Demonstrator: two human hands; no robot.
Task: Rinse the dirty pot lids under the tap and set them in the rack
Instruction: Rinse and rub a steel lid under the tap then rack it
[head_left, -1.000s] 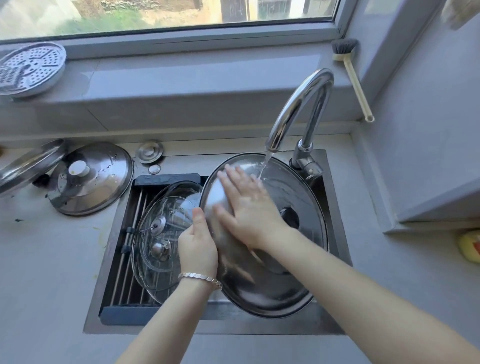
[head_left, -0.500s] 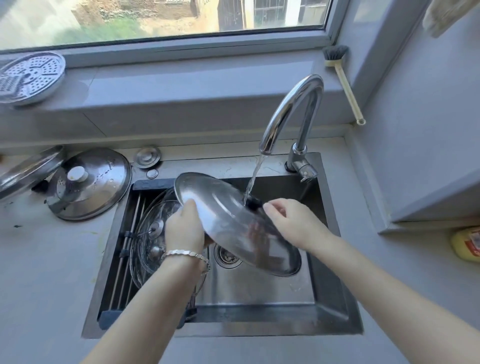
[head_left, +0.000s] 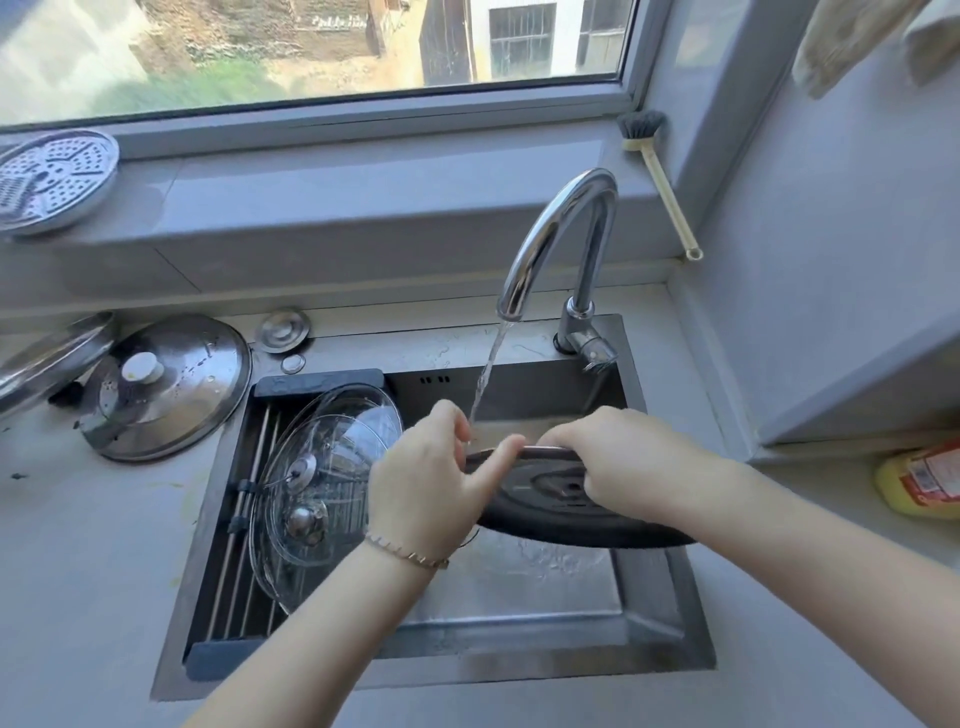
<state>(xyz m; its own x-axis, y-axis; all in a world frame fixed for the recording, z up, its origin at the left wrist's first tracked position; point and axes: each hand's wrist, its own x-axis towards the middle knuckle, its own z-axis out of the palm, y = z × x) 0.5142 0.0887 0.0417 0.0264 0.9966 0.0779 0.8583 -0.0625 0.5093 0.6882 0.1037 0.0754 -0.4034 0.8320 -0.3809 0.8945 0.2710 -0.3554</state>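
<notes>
Gripping a round steel lid (head_left: 550, 499), left hand (head_left: 426, 488) and right hand (head_left: 628, 462).

Left forearm (head_left: 322, 623) and right forearm (head_left: 805, 545) bare. Left hand (head_left: 421, 488) wrist: thin gold-toned bracelet (head_left: 405, 552), small pointed links.

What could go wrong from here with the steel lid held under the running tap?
1. The left hand and right hand grip the wet steel lid only at its rim; it could slip into the sink.
2. Two glass lids already lean in the rack; setting the steel one there may knock them.
3. The stream lands near the lid's edge, so water may splash out.
</notes>
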